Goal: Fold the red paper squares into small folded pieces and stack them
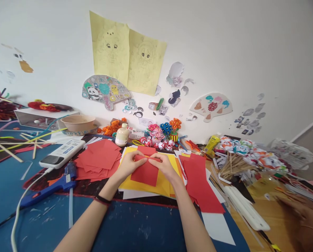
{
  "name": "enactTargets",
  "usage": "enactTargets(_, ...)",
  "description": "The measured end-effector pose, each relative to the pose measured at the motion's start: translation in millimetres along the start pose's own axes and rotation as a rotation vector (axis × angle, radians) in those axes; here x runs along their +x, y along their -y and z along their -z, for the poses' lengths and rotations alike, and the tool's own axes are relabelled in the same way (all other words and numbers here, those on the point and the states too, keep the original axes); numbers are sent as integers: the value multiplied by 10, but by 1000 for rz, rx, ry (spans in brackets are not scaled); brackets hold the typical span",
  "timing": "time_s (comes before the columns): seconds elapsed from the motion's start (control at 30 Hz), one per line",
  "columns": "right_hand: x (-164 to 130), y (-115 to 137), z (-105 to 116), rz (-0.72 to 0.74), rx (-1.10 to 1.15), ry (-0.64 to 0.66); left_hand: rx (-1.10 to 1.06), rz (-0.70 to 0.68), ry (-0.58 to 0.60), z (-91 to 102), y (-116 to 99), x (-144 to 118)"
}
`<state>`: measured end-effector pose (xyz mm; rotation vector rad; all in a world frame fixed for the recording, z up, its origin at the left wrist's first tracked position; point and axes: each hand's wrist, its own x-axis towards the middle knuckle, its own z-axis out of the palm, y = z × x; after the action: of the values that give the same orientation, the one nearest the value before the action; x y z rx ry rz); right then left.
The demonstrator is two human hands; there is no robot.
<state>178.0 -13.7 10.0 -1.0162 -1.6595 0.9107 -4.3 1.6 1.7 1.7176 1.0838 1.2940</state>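
A red paper sheet [145, 171] lies on a stack of yellow paper [161, 183] in the middle of the table. My left hand [128, 164] pinches its upper left part, where the top edge is folded over. My right hand [164, 166] presses the same fold from the right, fingertips almost meeting those of the left. A pile of red paper squares [98, 157] sits just left of my left hand. More red sheets [199, 182] lie to the right of my right hand.
A blue glue gun [53, 183] with a white cord and a white power strip [62, 153] lie at left. A glue bottle [122, 134], a bowl [78, 122] and paper flowers [164, 134] stand by the wall. Another person's hand [300, 210] is at right, near flowers on sticks [240, 157].
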Motion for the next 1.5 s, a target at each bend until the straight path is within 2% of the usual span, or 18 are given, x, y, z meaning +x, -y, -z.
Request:
enactTargets(0.2, -4, -7, -11, 5, -11, 97, 25, -52, 103, 18, 4, 1)
enactTargets(0.37, -18, 47, -20, 14, -11, 133, 53, -47, 125, 25, 7, 3)
enactTargets(0.7, -19, 48, -32, -12, -19, 124, 63, -82, 201, 8, -19, -17)
enactTargets(1.07, -8, 27, -95, -22, 105, 24, -62, -99, 35, -48, -86, -47)
enactTargets(1.17, -3, 38, -65, 13, 55, 21, -31, -92, -1, -29, -62, -32)
enactTargets(1.3, 14, -85, 3, 10, -79, -59, 77, -13, -10, 0, 97, 19)
enactTargets(1.5, 27, -478, -1, -158, -44, -127, 102, 67, -33, -79, 416, 29)
